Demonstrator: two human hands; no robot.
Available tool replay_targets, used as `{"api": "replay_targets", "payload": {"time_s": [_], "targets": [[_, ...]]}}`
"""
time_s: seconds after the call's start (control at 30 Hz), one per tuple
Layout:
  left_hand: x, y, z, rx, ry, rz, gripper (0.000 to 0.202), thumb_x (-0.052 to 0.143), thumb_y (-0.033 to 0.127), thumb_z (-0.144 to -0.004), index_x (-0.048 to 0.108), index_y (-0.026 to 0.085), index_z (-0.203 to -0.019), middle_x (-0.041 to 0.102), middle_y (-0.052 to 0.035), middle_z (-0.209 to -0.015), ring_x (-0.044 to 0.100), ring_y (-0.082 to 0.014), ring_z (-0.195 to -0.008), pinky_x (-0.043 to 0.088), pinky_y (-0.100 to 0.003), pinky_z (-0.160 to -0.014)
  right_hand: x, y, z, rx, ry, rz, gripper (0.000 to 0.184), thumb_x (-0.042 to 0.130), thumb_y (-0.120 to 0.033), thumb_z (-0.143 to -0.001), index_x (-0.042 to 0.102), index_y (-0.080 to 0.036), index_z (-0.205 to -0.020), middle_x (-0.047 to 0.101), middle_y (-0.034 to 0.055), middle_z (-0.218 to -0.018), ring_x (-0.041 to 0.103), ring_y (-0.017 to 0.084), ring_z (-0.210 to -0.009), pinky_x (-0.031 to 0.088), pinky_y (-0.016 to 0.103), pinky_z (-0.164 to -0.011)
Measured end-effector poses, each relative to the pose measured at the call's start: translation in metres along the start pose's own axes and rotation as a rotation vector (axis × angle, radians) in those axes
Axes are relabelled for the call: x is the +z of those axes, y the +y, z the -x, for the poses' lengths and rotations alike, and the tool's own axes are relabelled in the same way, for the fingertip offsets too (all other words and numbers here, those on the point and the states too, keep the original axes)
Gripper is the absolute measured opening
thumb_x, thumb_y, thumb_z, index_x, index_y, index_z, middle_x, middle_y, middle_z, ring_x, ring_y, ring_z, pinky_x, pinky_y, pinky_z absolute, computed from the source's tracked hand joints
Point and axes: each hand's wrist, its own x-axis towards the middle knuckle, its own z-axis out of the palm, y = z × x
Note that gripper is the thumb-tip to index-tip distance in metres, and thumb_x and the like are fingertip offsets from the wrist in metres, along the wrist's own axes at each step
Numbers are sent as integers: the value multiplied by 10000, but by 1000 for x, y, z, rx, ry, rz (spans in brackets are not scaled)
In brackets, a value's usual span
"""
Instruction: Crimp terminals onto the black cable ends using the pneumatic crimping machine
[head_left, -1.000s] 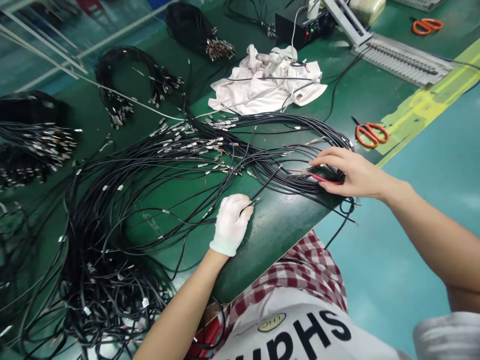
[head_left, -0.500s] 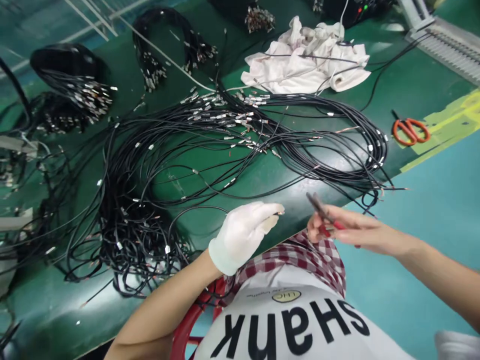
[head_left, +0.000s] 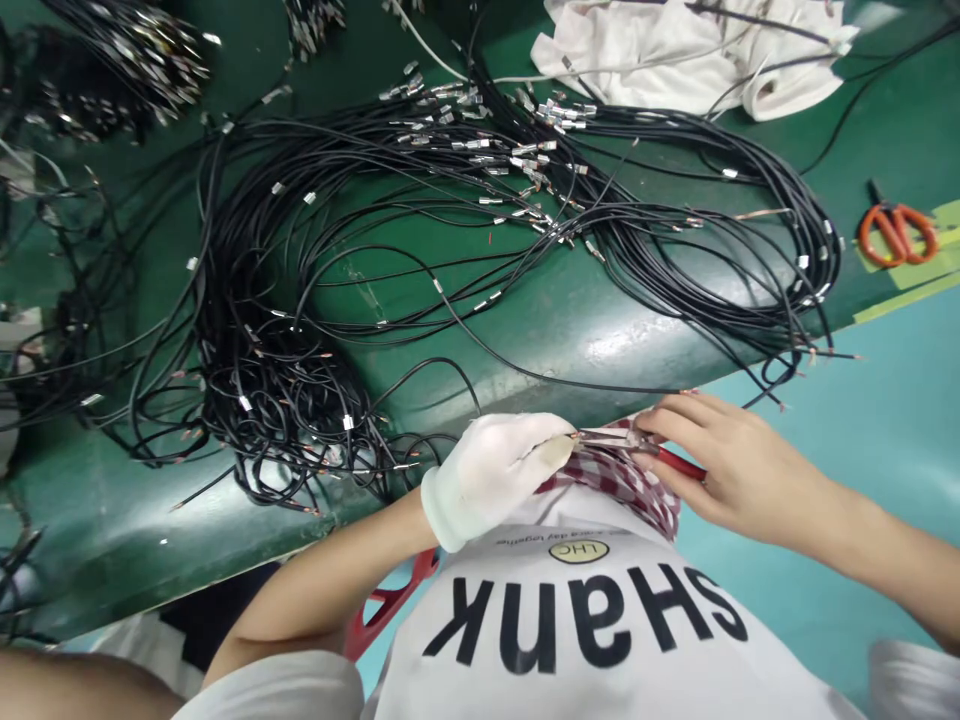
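Note:
My left hand [head_left: 499, 470], in a white glove, pinches a black cable [head_left: 450, 365] whose coppery end just shows at the fingertips. A bare right hand, my right hand [head_left: 720, 460], is closed around red-handled long-nose pliers [head_left: 611, 440]. Their slim jaws point left and meet the cable end at the gloved fingers. Whether they grip it is too small to tell. Another thin black cable passes along the table edge to the right fingertips; I cannot tell if they touch it.
Looped black cables with metal terminals [head_left: 247, 220] spread across the green table [head_left: 600, 330]. Orange-handled scissors [head_left: 896, 235] lie at the right edge. A white cloth [head_left: 667, 55] sits at the back. A red stool [head_left: 390, 600] is below.
My right hand has brought the pliers left and level, so their jaws now reach the cable end in my left hand. The camera view has shifted down and closer.

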Motion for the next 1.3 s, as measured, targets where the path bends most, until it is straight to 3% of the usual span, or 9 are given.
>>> {"api": "replay_targets", "payload": {"time_s": [0.27, 0.43, 0.6, 1.3], "targets": [[9, -9, 5, 61, 130, -181, 273, 464, 315, -1011, 732, 264, -1020, 763, 28, -883, 691, -128, -780, 484, -253, -730, 1, -3, 1, -26, -18, 31, 205, 539, -341, -983, 612, -240, -1146, 713, 84, -980, 652, 242, -827, 522, 384, -689], [16, -12, 7, 161, 236, -435, 314, 429, 340, -1034, 725, 237, -1023, 701, 23, -721, 618, -133, -637, 416, -296, -634, 1, -3, 2, -11, -8, 60, 219, 537, -355, -980, 621, -241, -1148, 706, 78, -957, 652, 243, -815, 509, 381, -674], [17, -9, 7, 145, 231, -577, 353, 385, 343, -1039, 720, 254, -975, 652, 13, -648, 567, -142, -588, 376, -313, -615, 3, -2, 2, -4, 3, 92, 215, 542, -364, -974, 626, -245, -1131, 706, 82, -955, 643, 257, -822, 503, 397, -698], [19, -6, 6, 209, 317, -574, 266, 477, 286, -1003, 726, 218, -939, 608, 33, -609, 530, -145, -547, 376, -305, -583, 1, -4, 0, -47, 44, 243, 239, 523, -352, -998, 633, -187, -1132, 696, 76, -961, 639, 230, -837, 454, 345, -699]]}}
